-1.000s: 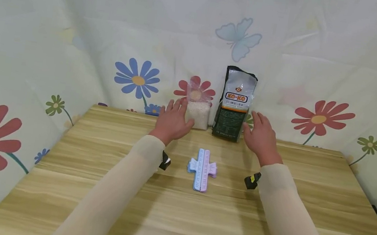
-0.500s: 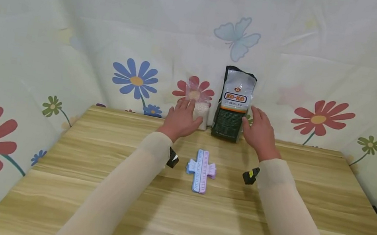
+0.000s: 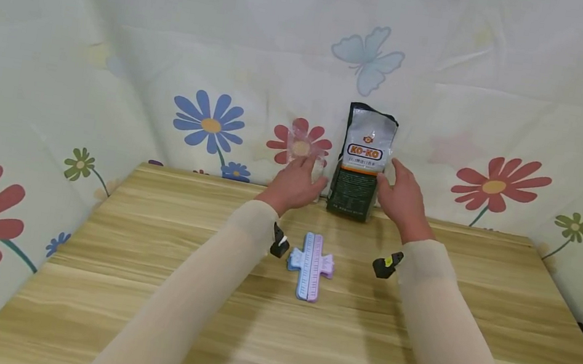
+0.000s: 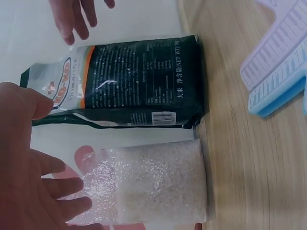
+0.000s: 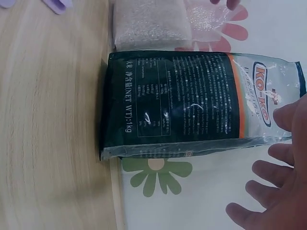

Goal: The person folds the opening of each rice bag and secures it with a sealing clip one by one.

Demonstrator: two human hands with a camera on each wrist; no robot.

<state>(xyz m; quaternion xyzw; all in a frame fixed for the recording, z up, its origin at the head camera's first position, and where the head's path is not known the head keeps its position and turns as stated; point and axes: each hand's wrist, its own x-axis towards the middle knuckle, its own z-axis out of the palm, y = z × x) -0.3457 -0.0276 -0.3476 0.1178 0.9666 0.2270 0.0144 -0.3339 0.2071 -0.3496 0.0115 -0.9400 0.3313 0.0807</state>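
Along the far edge of the table [image 3: 195, 230], a clear bag of white grains [image 4: 163, 184] stands left of the KO-KO bag [image 3: 359, 185]. Left hand [image 3: 294, 183] by the former, right hand [image 3: 403, 200] by the latter, fingers [image 4: 67, 188] loosely spread on both; contact cannot be determined.

Head view high, facing forward-down; wrist views close, turned sideways, sharing KO-KO bag [image 4: 117, 81]

From where I stand, the KO-KO bag [image 4: 139, 76] looks like glossy plastic, the clear bag [image 4: 163, 184] shiny, crinkled film. The clips [image 3: 305, 271] seem smooth plastic, the table [image 3: 149, 237] smooth and wood-grained, the sleeves [image 3: 200, 275] matt cloth.
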